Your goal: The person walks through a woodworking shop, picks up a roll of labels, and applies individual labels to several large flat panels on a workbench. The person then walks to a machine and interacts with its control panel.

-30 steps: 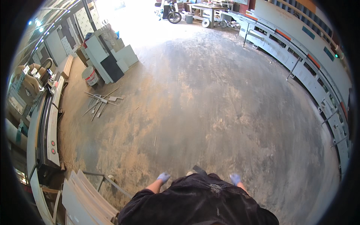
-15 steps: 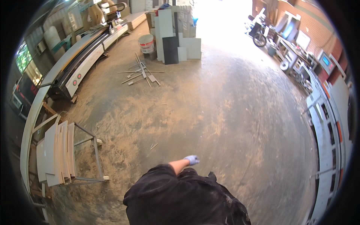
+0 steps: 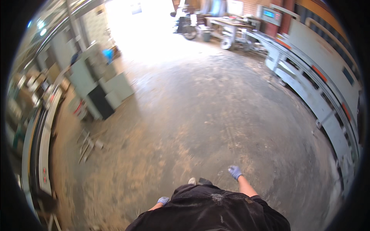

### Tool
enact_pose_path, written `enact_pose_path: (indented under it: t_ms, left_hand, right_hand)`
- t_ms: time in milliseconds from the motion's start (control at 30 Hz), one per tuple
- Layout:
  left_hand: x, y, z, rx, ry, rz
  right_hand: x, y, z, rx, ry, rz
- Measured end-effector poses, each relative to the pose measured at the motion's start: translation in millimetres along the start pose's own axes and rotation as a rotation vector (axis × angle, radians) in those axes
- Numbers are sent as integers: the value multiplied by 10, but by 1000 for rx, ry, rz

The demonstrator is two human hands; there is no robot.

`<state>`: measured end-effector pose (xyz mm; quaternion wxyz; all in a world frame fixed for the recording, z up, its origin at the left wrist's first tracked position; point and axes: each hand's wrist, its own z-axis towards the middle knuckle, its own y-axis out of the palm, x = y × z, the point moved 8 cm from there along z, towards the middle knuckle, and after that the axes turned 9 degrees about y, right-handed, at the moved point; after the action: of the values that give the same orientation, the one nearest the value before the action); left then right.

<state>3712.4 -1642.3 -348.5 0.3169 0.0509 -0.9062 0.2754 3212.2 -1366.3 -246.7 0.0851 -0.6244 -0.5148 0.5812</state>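
Observation:
My right hand (image 3: 234,172), in a pale lavender glove, hangs out ahead of my body over the dusty floor (image 3: 216,127). Its fingers look loosely curled, and nothing shows in them. Low beside my dark shirt (image 3: 216,208) is my left hand (image 3: 163,200), gloved the same way. It is small and partly smeared, so its finger pose is unclear. Neither hand touches any object that I can see. The tip of a light shoe (image 3: 192,181) pokes out past the shirt.
Sheet panels (image 3: 101,101) and a white bucket (image 3: 79,109) stand left, with thin offcuts (image 3: 90,145) on the floor nearby. A long machine bed (image 3: 45,142) lines the left edge. A long grey machine (image 3: 304,90) with a control panel (image 3: 271,15) runs along the right.
My view has swung to the right, so the panels and offcuts sit farther left. My right hand has come into view, and my left hand has dropped back beside my body.

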Motion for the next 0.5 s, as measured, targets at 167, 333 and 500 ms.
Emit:
enact_pose_path:
  t_ms: [167, 333, 500]
  left_hand:
    - [2364, -872, 1989, 20, 222, 251]
    - [4719, -1268, 3677, 216, 500, 103]
    - [5706, -667, 4582, 148, 428, 87]
  right_hand:
    - [1313, 139, -103, -262, 478, -284]
    - [2623, -32, 99, -360, 923, -333]
    - [2832, -559, 1821, -477, 608, -618]
